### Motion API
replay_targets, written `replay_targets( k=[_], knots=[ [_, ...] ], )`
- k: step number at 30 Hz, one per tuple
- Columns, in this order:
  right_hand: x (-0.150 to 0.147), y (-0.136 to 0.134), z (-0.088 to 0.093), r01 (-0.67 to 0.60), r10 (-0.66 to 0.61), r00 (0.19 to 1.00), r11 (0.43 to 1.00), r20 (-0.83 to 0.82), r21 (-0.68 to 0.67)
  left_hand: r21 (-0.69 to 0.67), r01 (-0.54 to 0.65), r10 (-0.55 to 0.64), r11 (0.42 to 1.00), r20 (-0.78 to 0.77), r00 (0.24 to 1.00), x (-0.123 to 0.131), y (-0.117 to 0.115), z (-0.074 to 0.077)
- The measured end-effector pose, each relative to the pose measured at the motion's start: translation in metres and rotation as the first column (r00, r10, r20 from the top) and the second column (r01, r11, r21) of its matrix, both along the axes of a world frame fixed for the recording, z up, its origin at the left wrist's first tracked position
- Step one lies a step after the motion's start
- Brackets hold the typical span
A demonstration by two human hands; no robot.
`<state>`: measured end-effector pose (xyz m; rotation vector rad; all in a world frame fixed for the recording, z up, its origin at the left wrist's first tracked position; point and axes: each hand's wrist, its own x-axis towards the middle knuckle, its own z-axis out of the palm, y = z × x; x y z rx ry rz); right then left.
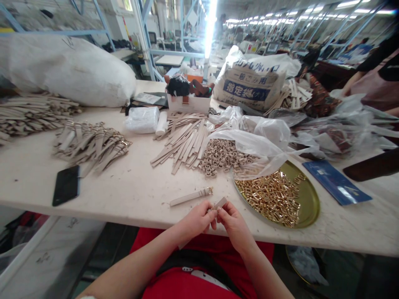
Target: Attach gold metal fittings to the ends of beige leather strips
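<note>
At the table's front edge, my left hand (199,218) and my right hand (233,222) meet, both with fingers pinched on one beige strap (221,202). Its flat end sticks up between them; the part under my fingertips is hidden. Just beyond my left hand lies another beige strap (188,197) with a small gold buckle (210,190) at its right end. To the right of my right hand, a round gold-coloured tray (310,209) holds a heap of small gold buckles (271,199). Small beige loops (218,155) are piled behind, partly under clear plastic.
Loose straps (183,145) fan out mid-table. Bundled straps (93,143) lie at left, near a black phone (66,185). A blue packet (336,182) sits right of the tray. Large sacks (75,70) and a printed bag (249,81) stand behind. Another person's arm (355,83) reaches in at right.
</note>
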<state>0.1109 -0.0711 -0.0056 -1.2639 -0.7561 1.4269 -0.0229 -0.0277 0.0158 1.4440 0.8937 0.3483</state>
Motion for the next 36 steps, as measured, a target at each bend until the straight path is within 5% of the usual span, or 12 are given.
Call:
replay_targets(
  k=[8,15,19,22,25,28,30,32,36],
  knots=[
    [-0.006,-0.002,0.000,0.042,-0.041,0.992,0.999,0.121,-0.007,-0.129,-0.031,0.039,0.991,0.059,0.997,-0.003,0.001,-0.004],
    [-0.010,0.000,-0.012,0.032,-0.063,0.951,0.994,-0.301,-0.104,-0.208,-0.019,0.042,0.978,0.107,0.993,-0.002,0.003,-0.012],
    [-0.010,0.002,-0.011,0.003,-0.076,0.920,0.983,-0.385,-0.185,-0.216,-0.020,0.043,0.976,0.100,0.994,-0.002,0.002,-0.009],
    [-0.006,0.003,-0.008,0.039,-0.084,0.954,0.986,-0.287,-0.160,-0.216,-0.051,0.066,0.975,0.065,0.996,-0.002,0.002,-0.006],
    [-0.003,0.001,-0.002,0.041,-0.040,0.998,0.999,0.056,-0.029,-0.210,-0.085,0.093,0.974,0.027,0.995,-0.001,0.001,-0.003],
    [-0.002,-0.001,0.001,0.047,-0.104,0.863,0.991,0.494,0.126,-0.163,-0.119,0.115,0.979,-0.030,0.993,-0.001,-0.001,0.000],
    [-0.002,-0.002,0.001,0.047,-0.178,0.751,0.975,0.636,0.217,-0.107,-0.118,0.112,0.987,-0.056,0.992,-0.002,-0.002,0.002],
    [-0.001,0.000,0.000,0.025,-0.163,0.749,0.976,0.642,0.218,-0.055,-0.084,0.081,0.995,-0.062,0.995,-0.004,0.000,0.003],
    [0.002,0.005,-0.003,-0.044,-0.004,0.916,0.993,0.401,0.109,-0.001,-0.014,0.014,1.000,-0.066,0.998,-0.006,0.009,-0.003]
  ],
)
